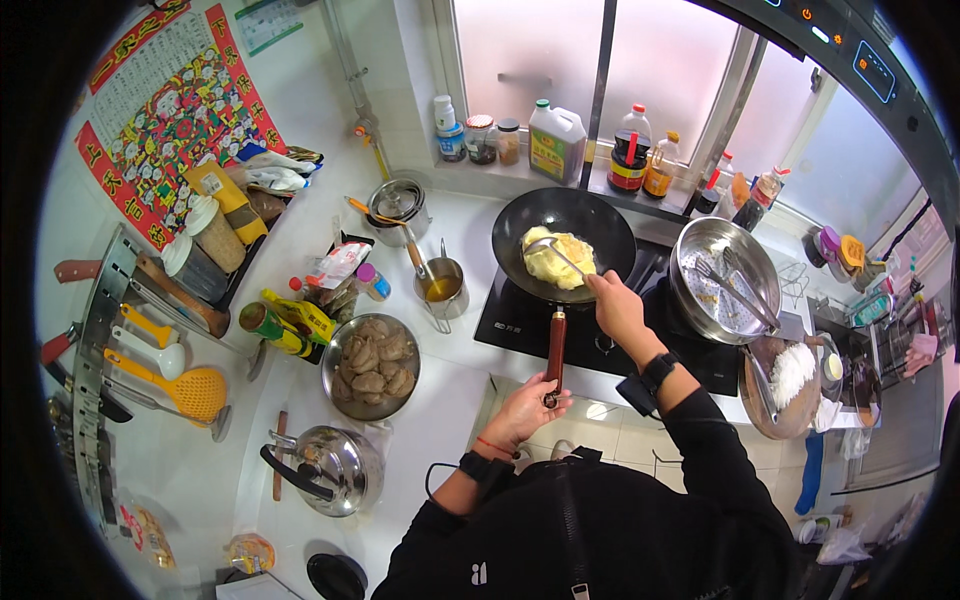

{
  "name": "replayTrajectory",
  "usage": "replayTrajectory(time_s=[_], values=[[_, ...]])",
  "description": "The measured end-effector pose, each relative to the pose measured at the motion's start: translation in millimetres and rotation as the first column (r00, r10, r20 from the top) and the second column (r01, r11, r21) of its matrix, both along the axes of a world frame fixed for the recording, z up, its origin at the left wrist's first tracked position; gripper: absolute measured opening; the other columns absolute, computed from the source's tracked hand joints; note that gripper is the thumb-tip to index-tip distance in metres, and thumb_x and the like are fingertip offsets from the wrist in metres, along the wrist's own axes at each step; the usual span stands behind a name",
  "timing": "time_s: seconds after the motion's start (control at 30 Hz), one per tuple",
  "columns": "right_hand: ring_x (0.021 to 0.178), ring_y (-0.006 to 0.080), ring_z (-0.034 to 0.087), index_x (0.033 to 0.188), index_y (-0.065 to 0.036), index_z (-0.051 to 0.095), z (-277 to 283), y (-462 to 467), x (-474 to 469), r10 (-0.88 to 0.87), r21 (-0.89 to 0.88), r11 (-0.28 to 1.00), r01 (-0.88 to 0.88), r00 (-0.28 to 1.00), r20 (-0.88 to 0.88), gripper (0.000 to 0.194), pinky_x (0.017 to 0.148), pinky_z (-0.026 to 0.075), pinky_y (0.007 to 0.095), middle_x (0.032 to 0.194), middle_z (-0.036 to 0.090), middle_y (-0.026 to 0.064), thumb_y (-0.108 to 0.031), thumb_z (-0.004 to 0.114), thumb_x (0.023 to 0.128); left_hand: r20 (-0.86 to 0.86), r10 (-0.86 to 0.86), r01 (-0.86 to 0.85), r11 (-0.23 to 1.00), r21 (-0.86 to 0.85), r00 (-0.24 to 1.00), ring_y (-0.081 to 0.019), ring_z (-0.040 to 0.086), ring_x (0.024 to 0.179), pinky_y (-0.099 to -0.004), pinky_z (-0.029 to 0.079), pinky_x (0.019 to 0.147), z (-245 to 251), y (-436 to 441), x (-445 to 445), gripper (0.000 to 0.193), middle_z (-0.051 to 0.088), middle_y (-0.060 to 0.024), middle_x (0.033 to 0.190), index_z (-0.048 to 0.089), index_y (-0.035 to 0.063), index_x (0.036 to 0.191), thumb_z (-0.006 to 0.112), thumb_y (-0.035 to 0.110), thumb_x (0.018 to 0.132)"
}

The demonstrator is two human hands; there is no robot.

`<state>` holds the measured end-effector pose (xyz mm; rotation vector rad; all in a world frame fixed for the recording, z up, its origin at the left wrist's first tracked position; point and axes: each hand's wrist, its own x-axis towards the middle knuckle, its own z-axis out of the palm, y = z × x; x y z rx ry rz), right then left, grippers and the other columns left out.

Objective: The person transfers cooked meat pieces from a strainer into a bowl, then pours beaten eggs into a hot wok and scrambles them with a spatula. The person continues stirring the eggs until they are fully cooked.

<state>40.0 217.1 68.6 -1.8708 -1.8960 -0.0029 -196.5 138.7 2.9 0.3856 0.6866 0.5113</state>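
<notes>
A black wok [517, 259] sits over the cooktop, with yellow cooked egg [559, 262] in its middle. My right hand [615, 300] grips a metal spatula or ladle [571, 264], whose head rests on the egg; its end is hidden in my fingers. With my left hand [521, 409] I hold the wok's reddish-brown wooden handle [556, 349] near its end. Left of the wok stands a small metal pot [452, 301] of yellow liquid with a wooden-handled brush or utensil [415, 255] in it.
Right of the wok, a steel bowl [682, 285] holds tongs. Beyond it, white shreds [793, 373] and a knife lie on a round wooden board [799, 424]. A bowl of dumplings [375, 360] and a kettle [349, 469] stand at left. Bottles [628, 161] line the windowsill.
</notes>
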Motion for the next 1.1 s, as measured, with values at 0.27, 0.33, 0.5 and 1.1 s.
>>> replayTrajectory(time_s=[0.27, 0.33, 0.5, 1.1], values=[[0.086, 0.0363, 0.065, 0.115, -0.017, 0.065, 0.9, 46.0, 33.9, -0.088, 0.053, 0.995, 0.086, 0.995, 0.052, 0.032, 0.07, 0.052, 0.0456, 0.095, 0.06, 0.0125, -0.006, 0.052, 0.088, -0.02, 0.003, -0.003, 1.0, 0.005, 1.0, -0.0265, 0.065, 0.1, -0.0392, 0.053, 0.088, 0.3, -1.2, 0.6, 0.024, 0.063, -0.0134, 0.112, 0.05, 0.0108, 0.124, 0.052, 0.018, 0.101], [0.086, 0.0363, 0.065, 0.115, -0.018, 0.064, 2.5, 38.2, 43.3, -0.129, 0.032, 0.991, 0.127, 0.989, 0.075, 0.032, 0.07, 0.052, 0.0465, 0.097, 0.059, 0.0126, -0.006, 0.052, 0.088, -0.013, 0.007, -0.007, 1.0, 0.003, 1.0, -0.0263, 0.065, 0.099, -0.0392, 0.053, 0.087, -0.7, -2.0, 0.7, 0.024, 0.063, -0.0133, 0.112, 0.05, 0.0107, 0.124, 0.052, 0.018, 0.101], [0.084, 0.0368, 0.065, 0.115, -0.016, 0.064, 6.7, -5.9, 55.0, -0.171, 0.027, 0.985, 0.169, 0.983, 0.065, 0.035, 0.068, 0.052, 0.0466, 0.099, 0.059, 0.014, -0.002, 0.054, 0.084, -0.004, 0.002, -0.002, 1.0, 0.002, 1.0, -0.0262, 0.065, 0.099, -0.0396, 0.053, 0.087, -3.2, -0.5, 0.7, 0.025, 0.063, -0.0135, 0.112, 0.049, 0.0108, 0.126, 0.051, 0.018, 0.102], [0.092, 0.0343, 0.062, 0.121, -0.011, 0.063, 63.5, -99.8, 52.7, -0.121, -0.075, 0.991, 0.112, 0.985, -0.126, 0.042, 0.077, 0.051, 0.0421, 0.1, 0.059, 0.0113, -0.005, 0.067, 0.08, 0.024, 0.002, -0.002, 1.0, 0.013, 1.0, -0.0281, 0.065, 0.102, -0.0399, 0.053, 0.088, -3.2, 0.6, -3.5, 0.024, 0.064, -0.0148, 0.114, 0.049, 0.0111, 0.126, 0.048, 0.017, 0.103]])
